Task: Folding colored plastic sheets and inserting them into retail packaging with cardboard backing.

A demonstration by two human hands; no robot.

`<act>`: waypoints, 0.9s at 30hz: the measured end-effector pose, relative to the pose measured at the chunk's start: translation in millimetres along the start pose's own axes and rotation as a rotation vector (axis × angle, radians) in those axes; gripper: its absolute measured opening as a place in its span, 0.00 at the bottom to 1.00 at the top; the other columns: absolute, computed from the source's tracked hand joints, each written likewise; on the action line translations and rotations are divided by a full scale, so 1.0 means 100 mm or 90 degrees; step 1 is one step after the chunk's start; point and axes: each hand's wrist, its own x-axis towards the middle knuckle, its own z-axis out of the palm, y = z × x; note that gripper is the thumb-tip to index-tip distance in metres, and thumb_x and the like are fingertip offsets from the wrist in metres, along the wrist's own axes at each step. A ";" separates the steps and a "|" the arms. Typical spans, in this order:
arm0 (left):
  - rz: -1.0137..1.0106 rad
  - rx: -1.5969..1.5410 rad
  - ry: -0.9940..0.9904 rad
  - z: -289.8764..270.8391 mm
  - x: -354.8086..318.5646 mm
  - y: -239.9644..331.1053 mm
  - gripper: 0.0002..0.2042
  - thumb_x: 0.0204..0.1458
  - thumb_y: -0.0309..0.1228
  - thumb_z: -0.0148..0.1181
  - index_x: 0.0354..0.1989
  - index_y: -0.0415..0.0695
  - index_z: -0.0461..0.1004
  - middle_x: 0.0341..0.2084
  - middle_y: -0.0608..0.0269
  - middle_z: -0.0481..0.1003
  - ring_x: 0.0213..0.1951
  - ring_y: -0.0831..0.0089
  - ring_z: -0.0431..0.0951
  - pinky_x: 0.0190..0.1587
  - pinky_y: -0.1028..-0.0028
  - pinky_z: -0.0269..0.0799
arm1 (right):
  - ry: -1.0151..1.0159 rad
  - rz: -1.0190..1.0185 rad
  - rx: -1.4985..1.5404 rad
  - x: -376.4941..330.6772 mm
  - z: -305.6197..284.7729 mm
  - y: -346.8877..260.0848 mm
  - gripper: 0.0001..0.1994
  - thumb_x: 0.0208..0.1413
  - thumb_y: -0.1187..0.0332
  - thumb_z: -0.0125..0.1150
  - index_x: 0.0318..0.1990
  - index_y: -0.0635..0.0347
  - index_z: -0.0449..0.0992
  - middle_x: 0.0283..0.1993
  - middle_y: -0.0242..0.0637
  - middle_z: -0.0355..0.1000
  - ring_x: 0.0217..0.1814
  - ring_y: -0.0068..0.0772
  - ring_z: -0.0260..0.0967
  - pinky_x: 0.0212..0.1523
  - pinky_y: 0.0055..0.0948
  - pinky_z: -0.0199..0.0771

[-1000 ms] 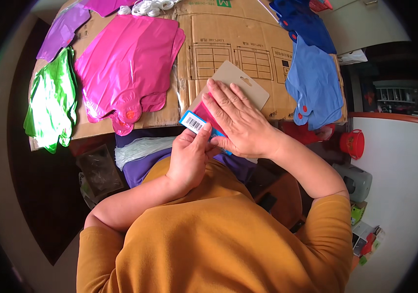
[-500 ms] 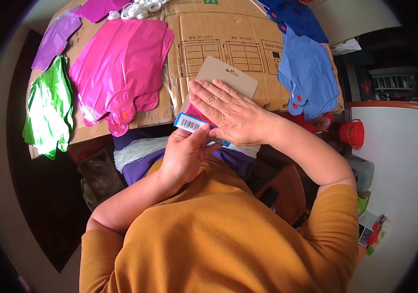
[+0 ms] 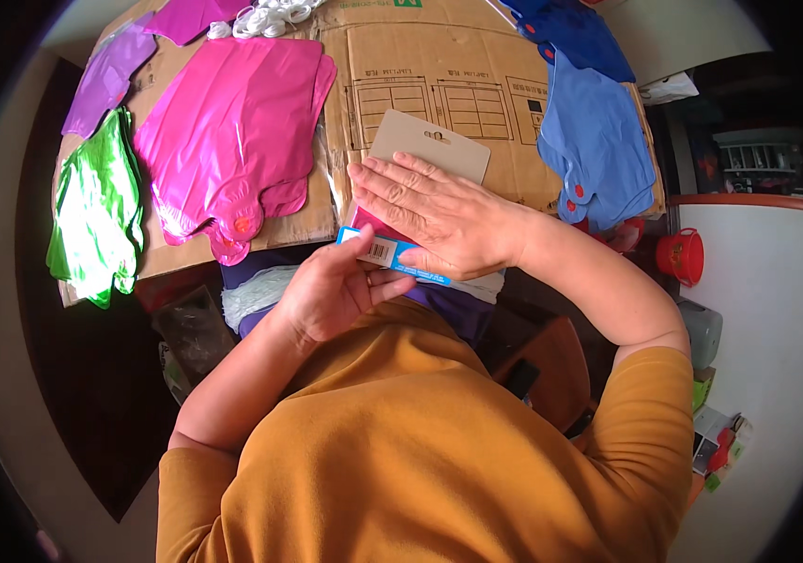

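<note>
One beige card [image 3: 434, 143] lies under the right grip [image 3: 446, 220], flattened and clasping nothing, while the left grip [image 3: 331, 293] half-curls, thumb over a blue label [image 3: 387, 251], whether pinching I can't tell

You have a flat beige backing card [image 3: 434, 141], corners rounded, hanging slot near its far end. It sits turned clockwise, slot end away from you and leaning right, over the near edge of the cardboard [image 3: 514, 178]. Pink sheet [image 3: 373, 225] on its face, mostly hidden beneath your flat right hand [image 3: 448, 220]. Blue-edged label [image 3: 406, 261] along the near end, slanting down to the right (white barcode patch, partly covered). Your left hand's [image 3: 331, 286] thumb overlaps the label's left end.
</note>
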 end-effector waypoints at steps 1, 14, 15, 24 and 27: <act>0.011 0.010 -0.005 0.00 0.00 0.00 0.16 0.64 0.37 0.50 0.51 0.36 0.69 0.44 0.53 0.76 0.46 0.61 0.79 0.52 0.61 0.76 | 0.010 -0.001 0.017 0.00 0.01 0.00 0.40 0.54 0.56 0.57 0.70 0.62 0.48 0.76 0.49 0.38 0.78 0.45 0.35 0.75 0.45 0.34; 0.092 0.024 0.026 -0.14 0.04 -0.21 0.14 0.62 0.37 0.54 0.47 0.38 0.71 0.40 0.58 0.77 0.42 0.67 0.79 0.50 0.64 0.77 | 0.050 0.000 0.012 -0.02 0.09 -0.01 0.42 0.52 0.58 0.62 0.72 0.52 0.47 0.76 0.45 0.37 0.78 0.45 0.35 0.75 0.48 0.34; 0.088 0.002 0.021 -0.12 0.04 -0.22 0.13 0.62 0.35 0.55 0.46 0.39 0.72 0.39 0.59 0.77 0.41 0.68 0.79 0.50 0.65 0.77 | 0.055 -0.002 0.010 -0.03 0.10 -0.01 0.42 0.52 0.58 0.62 0.72 0.53 0.47 0.76 0.45 0.37 0.78 0.45 0.35 0.75 0.48 0.35; 0.126 0.059 0.069 0.04 0.04 -0.29 0.09 0.63 0.31 0.52 0.45 0.39 0.73 0.38 0.59 0.78 0.40 0.68 0.80 0.51 0.65 0.76 | 0.050 -0.009 0.019 -0.03 0.10 0.01 0.43 0.50 0.60 0.63 0.72 0.51 0.47 0.76 0.45 0.37 0.78 0.46 0.35 0.75 0.48 0.35; 0.147 0.067 0.065 0.06 0.04 -0.31 0.10 0.63 0.31 0.51 0.45 0.38 0.73 0.40 0.58 0.78 0.41 0.68 0.80 0.50 0.65 0.76 | 0.047 -0.007 0.012 -0.03 0.07 0.00 0.46 0.47 0.58 0.67 0.72 0.51 0.47 0.76 0.45 0.37 0.78 0.46 0.35 0.75 0.50 0.34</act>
